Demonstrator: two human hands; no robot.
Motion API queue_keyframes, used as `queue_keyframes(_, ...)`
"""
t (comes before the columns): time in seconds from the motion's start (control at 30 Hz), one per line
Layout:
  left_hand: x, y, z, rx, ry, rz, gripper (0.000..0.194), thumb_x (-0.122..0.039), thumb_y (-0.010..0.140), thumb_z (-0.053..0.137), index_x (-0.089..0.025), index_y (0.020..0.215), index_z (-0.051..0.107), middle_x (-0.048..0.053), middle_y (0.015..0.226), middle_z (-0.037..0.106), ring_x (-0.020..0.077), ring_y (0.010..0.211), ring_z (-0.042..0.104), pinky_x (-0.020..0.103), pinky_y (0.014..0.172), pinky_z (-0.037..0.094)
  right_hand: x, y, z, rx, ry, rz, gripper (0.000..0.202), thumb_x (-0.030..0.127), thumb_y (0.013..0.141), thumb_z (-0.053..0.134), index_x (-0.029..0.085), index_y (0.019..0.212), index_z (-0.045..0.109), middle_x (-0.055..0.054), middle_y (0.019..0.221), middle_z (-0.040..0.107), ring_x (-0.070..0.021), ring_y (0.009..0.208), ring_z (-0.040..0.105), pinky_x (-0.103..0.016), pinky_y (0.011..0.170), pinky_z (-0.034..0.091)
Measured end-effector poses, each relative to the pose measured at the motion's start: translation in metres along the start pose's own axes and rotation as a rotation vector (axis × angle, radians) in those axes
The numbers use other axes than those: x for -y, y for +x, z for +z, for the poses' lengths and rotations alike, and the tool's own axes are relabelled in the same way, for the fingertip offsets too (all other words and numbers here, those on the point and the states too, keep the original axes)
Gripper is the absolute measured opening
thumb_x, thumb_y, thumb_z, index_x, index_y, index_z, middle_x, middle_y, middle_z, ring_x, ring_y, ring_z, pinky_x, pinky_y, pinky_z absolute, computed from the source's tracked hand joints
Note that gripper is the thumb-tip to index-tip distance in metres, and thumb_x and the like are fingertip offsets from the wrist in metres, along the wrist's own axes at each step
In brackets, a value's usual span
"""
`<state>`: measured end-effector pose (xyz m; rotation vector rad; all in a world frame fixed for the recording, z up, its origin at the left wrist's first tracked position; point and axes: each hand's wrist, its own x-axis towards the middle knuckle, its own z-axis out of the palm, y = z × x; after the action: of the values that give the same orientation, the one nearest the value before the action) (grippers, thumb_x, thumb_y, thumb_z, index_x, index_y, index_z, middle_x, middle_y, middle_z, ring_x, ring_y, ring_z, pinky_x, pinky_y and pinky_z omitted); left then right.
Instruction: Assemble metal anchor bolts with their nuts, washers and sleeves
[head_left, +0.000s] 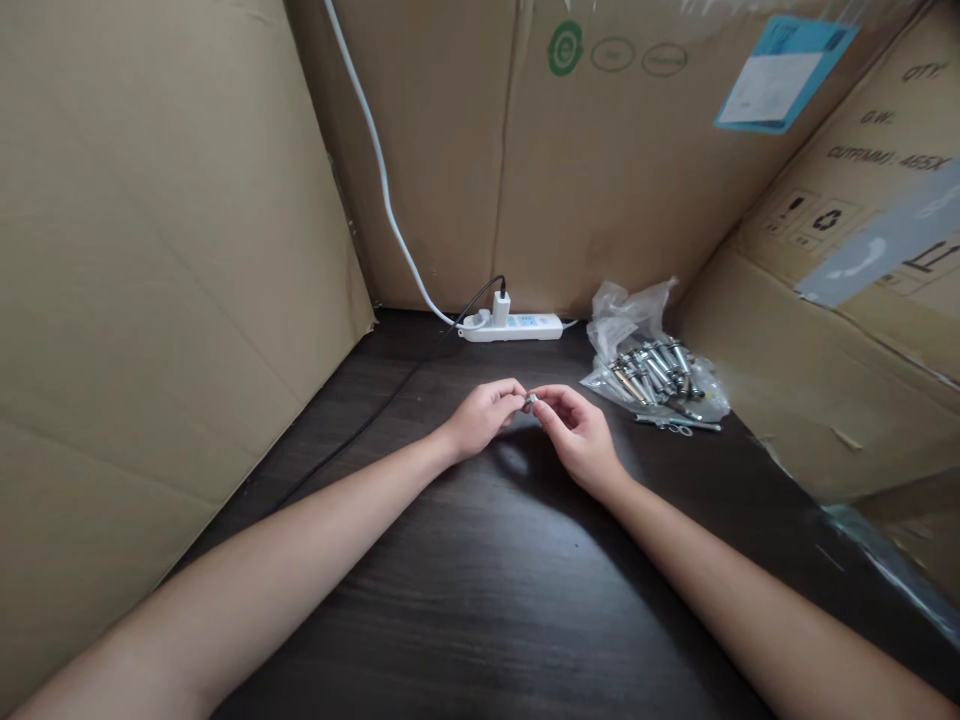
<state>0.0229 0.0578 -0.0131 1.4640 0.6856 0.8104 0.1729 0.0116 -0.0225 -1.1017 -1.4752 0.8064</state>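
Above the dark table, my left hand [484, 418] and my right hand [581, 435] meet fingertip to fingertip. Pinched between them is a small silvery metal piece [531, 399], perhaps a nut; the fingers cover much of it. Both thumbs and forefingers are closed on it. To the right of my hands lies a clear plastic bag [628, 312] with several metal expansion bolts [654, 368] in its open mouth. In front of the bag rest a long bolt [694, 424] and a few small washers [681, 431].
A white power strip [514, 330] with a charger [501, 307] plugged in sits at the back. From it a black cable [375, 413] runs down the left side. Cardboard walls [150, 250] enclose the dark tabletop [450, 610] on the left, back and right.
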Motion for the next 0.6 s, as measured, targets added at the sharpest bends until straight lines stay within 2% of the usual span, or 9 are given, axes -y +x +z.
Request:
queue_keyframes(0.33,0.0017,-0.0008,0.0009,-0.042,0.256,0.071,0.023,-0.032,0.084,0.043,-0.016,0.068,0.047,-0.007,0.051,0.035,0.0077,0.049,0.031,0.022,0.051,0.026,-0.0051,0.0014,0.0005,0.018,-0.060,-0.021,0.022,0.041,0.085,0.055,0.019,0.088,0.056,-0.003,0.078,0.061,-0.0142,0.066,0.054,-0.027,0.061,0.044)
queue_keyframes(0.6,-0.0001,-0.0010,0.0028,-0.114,0.412,0.152,0.028,-0.029,0.083,0.041,-0.015,0.060,0.046,-0.004,0.057,0.040,0.0101,0.058,0.037,0.023,0.056,0.029,-0.0001,0.0002,0.0003,0.041,-0.082,-0.014,0.020,0.039,0.087,0.052,0.019,0.088,0.055,-0.002,0.075,0.060,-0.0129,0.063,0.052,-0.025,0.058,0.042)
